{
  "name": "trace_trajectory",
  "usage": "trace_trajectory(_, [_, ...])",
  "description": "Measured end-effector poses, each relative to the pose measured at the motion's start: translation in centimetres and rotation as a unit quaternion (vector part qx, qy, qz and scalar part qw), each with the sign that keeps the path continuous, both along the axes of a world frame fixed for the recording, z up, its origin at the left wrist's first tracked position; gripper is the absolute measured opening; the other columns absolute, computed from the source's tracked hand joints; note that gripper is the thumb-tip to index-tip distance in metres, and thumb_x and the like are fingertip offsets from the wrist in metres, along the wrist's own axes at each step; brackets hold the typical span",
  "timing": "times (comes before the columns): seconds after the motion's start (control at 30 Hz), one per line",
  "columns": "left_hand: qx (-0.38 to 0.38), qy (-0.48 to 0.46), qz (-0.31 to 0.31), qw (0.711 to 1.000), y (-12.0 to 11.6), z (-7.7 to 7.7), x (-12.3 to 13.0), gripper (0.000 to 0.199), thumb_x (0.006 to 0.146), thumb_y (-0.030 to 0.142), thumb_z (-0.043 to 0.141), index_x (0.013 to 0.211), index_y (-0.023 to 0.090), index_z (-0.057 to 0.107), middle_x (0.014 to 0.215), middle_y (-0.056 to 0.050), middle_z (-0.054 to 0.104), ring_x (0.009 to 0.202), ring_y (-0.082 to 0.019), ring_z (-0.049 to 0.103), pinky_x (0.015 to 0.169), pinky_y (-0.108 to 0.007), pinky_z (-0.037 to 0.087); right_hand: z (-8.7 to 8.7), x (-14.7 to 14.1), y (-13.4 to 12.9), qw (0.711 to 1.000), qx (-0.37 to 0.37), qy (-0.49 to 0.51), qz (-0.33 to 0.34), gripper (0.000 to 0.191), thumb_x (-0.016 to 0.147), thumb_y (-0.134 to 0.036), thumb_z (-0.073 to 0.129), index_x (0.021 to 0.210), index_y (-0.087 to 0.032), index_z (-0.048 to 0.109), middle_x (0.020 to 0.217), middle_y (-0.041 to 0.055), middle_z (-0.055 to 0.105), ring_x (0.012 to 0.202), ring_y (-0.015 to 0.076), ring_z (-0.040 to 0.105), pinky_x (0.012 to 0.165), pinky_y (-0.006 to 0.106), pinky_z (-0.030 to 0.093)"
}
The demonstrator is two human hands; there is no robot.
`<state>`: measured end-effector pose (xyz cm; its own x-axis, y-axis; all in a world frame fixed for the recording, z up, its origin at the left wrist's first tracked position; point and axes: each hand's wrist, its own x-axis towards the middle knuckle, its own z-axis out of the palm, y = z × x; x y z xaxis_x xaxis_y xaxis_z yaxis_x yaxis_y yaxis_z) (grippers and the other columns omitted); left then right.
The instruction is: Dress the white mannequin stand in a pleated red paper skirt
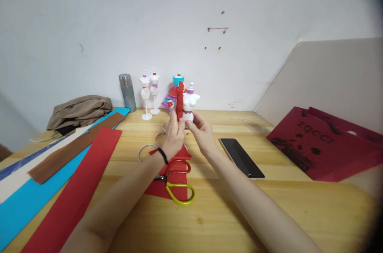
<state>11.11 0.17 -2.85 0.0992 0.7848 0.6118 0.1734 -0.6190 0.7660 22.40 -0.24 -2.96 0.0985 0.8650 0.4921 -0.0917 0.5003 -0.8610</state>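
Observation:
My left hand (174, 135) is closed on a folded strip of red crepe paper (180, 101), held upright. Right beside it, my right hand (202, 131) grips a small white mannequin (189, 103) with a purple neck band by its lower body. The strip stands close along the mannequin's left side; I cannot tell whether they touch. Below my hands, scissors (179, 184) with one red and one yellow handle lie on a piece of red paper (180, 194). Rolls of tape (145, 148) lie partly hidden behind my left hand.
Long paper strips in red (98, 157), brown (89, 137) and blue (18, 201) cover the left side. At the back stand a flask (127, 92), two white mannequins (145, 93) and a dressed mannequin (178, 80). A phone (241, 158) and a red bag (323, 145) are on the right.

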Motion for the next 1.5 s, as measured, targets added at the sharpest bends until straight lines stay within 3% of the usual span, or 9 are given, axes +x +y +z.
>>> trace_trajectory(0.2, [0.053,0.03,0.005,0.998,0.2,-0.2,0.0,0.058,0.102,0.039,0.03,0.153,0.013,0.023,0.158,-0.019,0.033,0.149,-0.026,0.028,0.123,-0.048,0.024,0.4,0.1,-0.5,0.999,-0.031,0.022,0.026,0.049,0.073,-0.047,0.076,0.116,-0.025,0.068,0.095,0.004,0.075,0.087,0.0227,0.066,0.084,0.042,0.054])
trace_trajectory(0.43, [0.121,0.098,0.002,0.988,1.2,-0.6,-0.5,0.063,0.101,0.039,0.031,0.156,0.013,0.013,0.159,-0.023,0.029,0.149,-0.029,0.028,0.121,-0.051,0.027,0.6,0.2,-0.5,0.995,-0.048,0.061,0.061,0.04,0.072,-0.042,0.078,0.107,-0.026,0.069,0.107,0.0045,0.073,0.093,0.0226,0.066,0.087,0.042,0.055])
trace_trajectory(0.73, [0.055,0.096,-0.016,0.994,0.5,0.2,-0.5,0.066,0.1,0.039,0.035,0.156,0.014,0.01,0.164,-0.021,0.016,0.152,-0.028,0.019,0.123,-0.05,0.02,0.4,0.2,-0.2,0.993,-0.057,0.094,0.033,0.041,0.066,-0.042,0.081,0.098,-0.027,0.06,0.1,0.0018,0.07,0.087,0.0195,0.065,0.085,0.04,0.056])
trace_trajectory(0.9, [0.037,0.066,-0.03,0.997,0.2,0.5,-0.4,0.062,0.101,0.037,0.036,0.156,0.021,0.013,0.165,-0.016,0.018,0.153,-0.026,0.018,0.125,-0.05,0.015,0.8,0.3,-0.6,0.994,-0.064,0.084,0.025,0.038,0.069,-0.047,0.077,0.097,-0.026,0.062,0.096,0.0022,0.071,0.088,0.021,0.065,0.082,0.041,0.058])
trace_trajectory(1.23, [0.074,0.105,-0.039,0.991,0.6,0.2,-0.5,0.062,0.096,0.023,0.036,0.153,0.007,0.016,0.158,-0.025,0.029,0.149,-0.027,0.028,0.122,-0.047,0.024,1.2,0.3,-0.9,0.999,-0.051,0.007,-0.014,0.037,0.069,-0.047,0.077,0.094,-0.024,0.063,0.1,0.0044,0.071,0.084,0.0199,0.065,0.078,0.037,0.055])
trace_trajectory(1.43, [0.072,0.088,-0.055,0.992,1.0,-0.2,-0.6,0.058,0.097,0.026,0.039,0.152,0.015,0.023,0.158,-0.019,0.033,0.148,-0.025,0.03,0.123,-0.049,0.023,1.4,0.9,-0.6,0.995,-0.039,-0.053,-0.082,0.034,0.066,-0.042,0.078,0.091,-0.022,0.066,0.09,0.0049,0.07,0.086,0.0217,0.063,0.071,0.035,0.052])
trace_trajectory(1.5, [0.064,0.081,-0.062,0.993,1.0,-0.2,-0.7,0.056,0.098,0.029,0.039,0.151,0.018,0.026,0.156,-0.018,0.037,0.146,-0.026,0.034,0.122,-0.049,0.026,1.5,1.1,-0.5,0.995,-0.034,-0.054,-0.083,0.037,0.065,-0.04,0.08,0.095,-0.023,0.066,0.098,0.0061,0.071,0.093,0.0237,0.063,0.069,0.034,0.052])
